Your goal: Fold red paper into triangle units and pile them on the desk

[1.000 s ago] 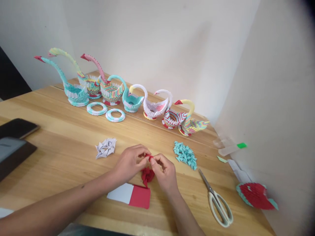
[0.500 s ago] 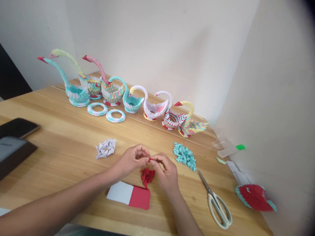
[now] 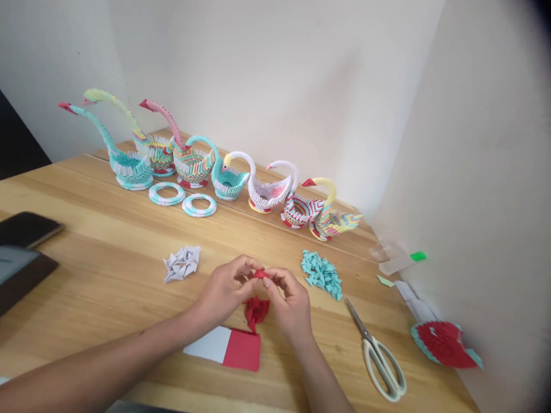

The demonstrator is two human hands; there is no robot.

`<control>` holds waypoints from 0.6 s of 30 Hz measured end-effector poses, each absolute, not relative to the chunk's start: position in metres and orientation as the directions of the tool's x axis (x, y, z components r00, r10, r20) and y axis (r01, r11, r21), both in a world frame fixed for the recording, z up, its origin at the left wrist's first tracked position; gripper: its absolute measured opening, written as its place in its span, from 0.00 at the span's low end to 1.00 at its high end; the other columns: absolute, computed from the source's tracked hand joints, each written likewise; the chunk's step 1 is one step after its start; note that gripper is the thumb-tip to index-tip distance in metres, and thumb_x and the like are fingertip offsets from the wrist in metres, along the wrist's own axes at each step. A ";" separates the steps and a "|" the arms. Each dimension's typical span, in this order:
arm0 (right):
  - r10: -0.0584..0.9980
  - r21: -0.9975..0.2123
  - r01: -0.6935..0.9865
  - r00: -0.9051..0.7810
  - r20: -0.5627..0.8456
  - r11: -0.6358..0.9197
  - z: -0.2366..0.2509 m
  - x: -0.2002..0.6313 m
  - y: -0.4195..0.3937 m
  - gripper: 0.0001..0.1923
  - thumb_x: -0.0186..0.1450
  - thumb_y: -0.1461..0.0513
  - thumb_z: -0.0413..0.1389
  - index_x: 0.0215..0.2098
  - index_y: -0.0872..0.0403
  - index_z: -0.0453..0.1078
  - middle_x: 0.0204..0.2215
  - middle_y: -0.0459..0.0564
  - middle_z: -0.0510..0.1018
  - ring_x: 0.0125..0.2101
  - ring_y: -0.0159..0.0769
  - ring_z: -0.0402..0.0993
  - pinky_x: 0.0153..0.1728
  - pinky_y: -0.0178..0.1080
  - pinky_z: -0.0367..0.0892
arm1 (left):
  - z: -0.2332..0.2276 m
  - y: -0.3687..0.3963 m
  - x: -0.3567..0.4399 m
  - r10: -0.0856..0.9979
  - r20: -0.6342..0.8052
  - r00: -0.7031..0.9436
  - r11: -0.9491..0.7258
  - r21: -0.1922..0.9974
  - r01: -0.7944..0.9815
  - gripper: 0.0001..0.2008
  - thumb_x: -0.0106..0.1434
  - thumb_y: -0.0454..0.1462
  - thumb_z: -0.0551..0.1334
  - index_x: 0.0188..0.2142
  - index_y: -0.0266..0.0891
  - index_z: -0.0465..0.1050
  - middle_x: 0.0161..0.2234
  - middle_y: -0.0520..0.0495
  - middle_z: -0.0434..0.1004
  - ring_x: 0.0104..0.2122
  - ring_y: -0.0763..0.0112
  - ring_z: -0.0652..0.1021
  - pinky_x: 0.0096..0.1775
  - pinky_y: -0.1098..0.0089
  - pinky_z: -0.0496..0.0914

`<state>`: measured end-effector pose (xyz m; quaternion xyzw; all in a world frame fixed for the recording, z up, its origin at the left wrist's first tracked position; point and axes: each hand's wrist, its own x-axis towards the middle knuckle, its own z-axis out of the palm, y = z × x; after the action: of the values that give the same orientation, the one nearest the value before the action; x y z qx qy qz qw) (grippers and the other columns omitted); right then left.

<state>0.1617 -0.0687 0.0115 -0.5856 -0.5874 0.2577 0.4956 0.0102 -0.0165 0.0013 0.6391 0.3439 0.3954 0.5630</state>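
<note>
Between my fingertips is a small piece of red paper (image 3: pixel 260 274), pinched from both sides. My left hand (image 3: pixel 228 285) grips its left end with thumb and forefinger, and my right hand (image 3: pixel 290 298) grips the right end. Just below lies a small heap of folded red paper pieces (image 3: pixel 256 312). Nearer to me are flat paper slips, a white stack (image 3: pixel 209 344) beside a red stack (image 3: pixel 241 350). Folded white pieces (image 3: pixel 182 264) sit left of my hands, and a pile of folded teal pieces (image 3: pixel 322 274) lies to the right.
Scissors (image 3: pixel 374 350) with cream handles lie at the right. Several folded-paper swans (image 3: pixel 230 178) line the back, with two paper rings (image 3: pixel 199 214) before them. A phone (image 3: pixel 28 228) and a dark box (image 3: pixel 26 281) are at the left. A red-and-teal paper piece (image 3: pixel 445 344) rests by the right wall.
More of the red paper now shows between my fingertips, and my hands have parted slightly around it. The view has shifted a little; the other things stay put.
</note>
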 end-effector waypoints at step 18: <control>0.912 -0.955 0.256 0.340 0.231 0.147 -0.001 0.153 -0.067 0.05 0.59 0.62 0.59 0.35 0.53 0.72 0.27 0.46 0.76 0.29 0.34 0.72 0.32 0.35 0.68 | -0.009 -0.023 0.007 0.727 0.518 0.452 -0.661 0.706 0.255 0.11 0.64 0.32 0.59 0.45 0.43 0.73 0.43 0.45 0.81 0.42 0.64 0.79 0.45 0.66 0.71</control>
<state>0.1527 -0.0666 -0.0006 -0.5866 -0.4976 0.2870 0.5709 0.0071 -0.0232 -0.0093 0.8057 0.3044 0.4260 0.2770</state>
